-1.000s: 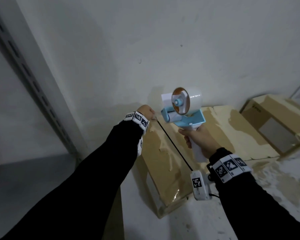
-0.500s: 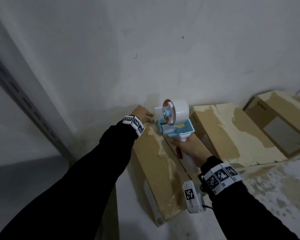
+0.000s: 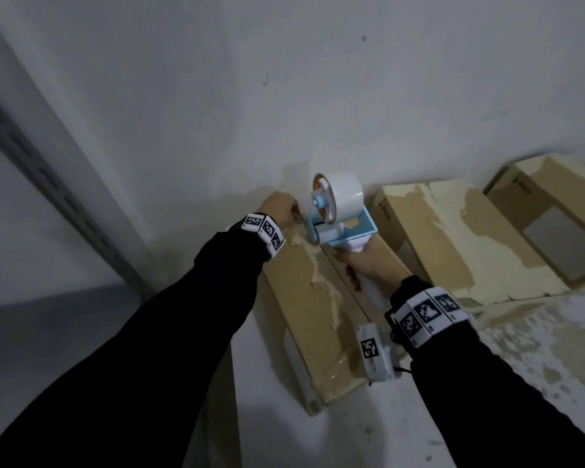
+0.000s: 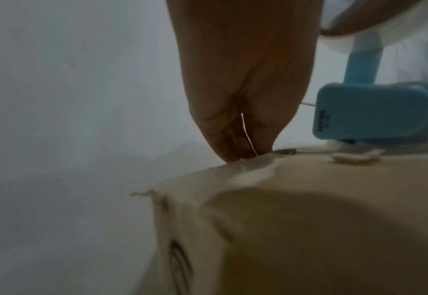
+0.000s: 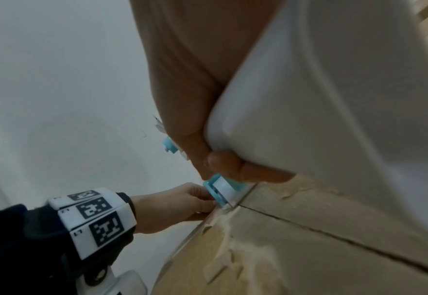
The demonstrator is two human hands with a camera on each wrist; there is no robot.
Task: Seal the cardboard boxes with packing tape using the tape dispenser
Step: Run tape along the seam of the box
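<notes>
Keep left hand (image 3: 279, 207) pinching tape end (image 4: 248, 137) at box (image 3: 314, 298) edge; right hand (image 3: 368, 265), gripping dispenser (image 3: 338, 214), pull straight along seam (image 5: 333, 235).

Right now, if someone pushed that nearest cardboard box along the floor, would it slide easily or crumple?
The nearest cardboard box looks flat-sided and stiff, so it would probably slide rather than roll or tip. Its torn, peeled surface suggests worn card that may dent at the edges. It sits against the wall, so pushing that way would likely go nowhere.
</notes>
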